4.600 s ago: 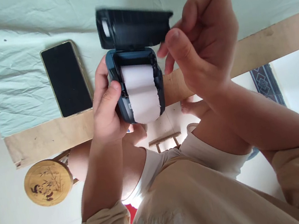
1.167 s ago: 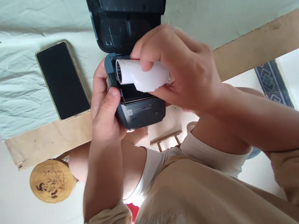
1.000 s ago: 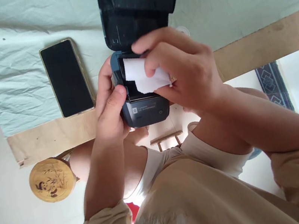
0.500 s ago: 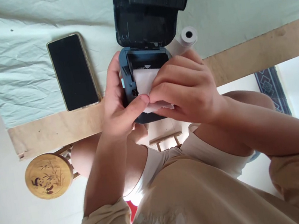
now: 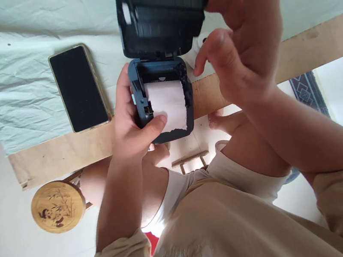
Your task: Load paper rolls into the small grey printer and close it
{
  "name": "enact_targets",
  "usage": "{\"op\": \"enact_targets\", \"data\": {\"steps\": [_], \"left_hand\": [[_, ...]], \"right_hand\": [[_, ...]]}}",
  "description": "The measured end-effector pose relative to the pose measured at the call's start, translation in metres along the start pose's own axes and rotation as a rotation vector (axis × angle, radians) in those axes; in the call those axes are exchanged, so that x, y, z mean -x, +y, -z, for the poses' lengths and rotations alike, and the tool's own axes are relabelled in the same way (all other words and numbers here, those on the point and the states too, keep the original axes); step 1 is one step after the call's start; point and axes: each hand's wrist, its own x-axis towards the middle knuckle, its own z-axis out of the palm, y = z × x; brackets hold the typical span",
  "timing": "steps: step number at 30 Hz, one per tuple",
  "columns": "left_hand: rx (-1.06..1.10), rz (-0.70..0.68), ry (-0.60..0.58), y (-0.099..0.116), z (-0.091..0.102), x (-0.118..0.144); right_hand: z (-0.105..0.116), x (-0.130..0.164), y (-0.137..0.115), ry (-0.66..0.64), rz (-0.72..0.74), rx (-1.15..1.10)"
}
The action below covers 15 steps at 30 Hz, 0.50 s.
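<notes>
My left hand point(image 5: 128, 128) is wrapped around the left side of a small dark blue label printer point(image 5: 175, 135), its thumb resting on the paper inside. A white paper roll point(image 5: 169, 96) sits in the printer's bay, its torn end lying toward the front rim. The black lid point(image 5: 158, 24) is hinged up, partly lowered over the back. Fingers of my right hand point(image 5: 244, 43) touch the lid's upper right edge from behind; that hand is spread, with thumb and fingers apart. Behind it, a second white paper roll point(image 5: 192, 58) is mostly hidden.
A phone point(image 5: 79, 89) with a dark screen and clear case lies left of the printer on the pale green cloth point(image 5: 27, 82). The table's bare wooden edge point(image 5: 62, 156) runs in front. Below left stands a round wooden stool point(image 5: 58, 206); a patterned dark mat point(image 5: 308, 96) is at right.
My right hand has let go of the paper and moved up to the lid's edge. The lid has tilted forward a little. The printer has shifted slightly left in view.
</notes>
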Motion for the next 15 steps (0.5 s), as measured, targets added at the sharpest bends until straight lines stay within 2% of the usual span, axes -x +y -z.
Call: {"op": "enact_targets", "data": {"steps": [2, 4, 8, 11, 15], "left_hand": [[-0.013, -0.007, 0.006, -0.004, 0.002, 0.0], [-0.02, -0.04, 0.02, -0.004, 0.002, 0.002], [-0.043, -0.011, 0.068, 0.001, -0.002, 0.005], [-0.015, -0.016, 0.045, -0.003, -0.001, 0.004], [0.052, -0.143, 0.018, -0.012, -0.001, 0.0]], "right_hand": [[0.001, 0.002, 0.001, 0.009, 0.099, 0.072], [0.002, 0.004, 0.002, -0.086, 0.172, 0.141], [0.004, 0.011, 0.003, -0.155, 0.275, 0.27], [0.003, 0.016, 0.003, -0.212, 0.265, 0.302], [-0.001, 0.019, 0.003, -0.222, 0.102, 0.22]]}}
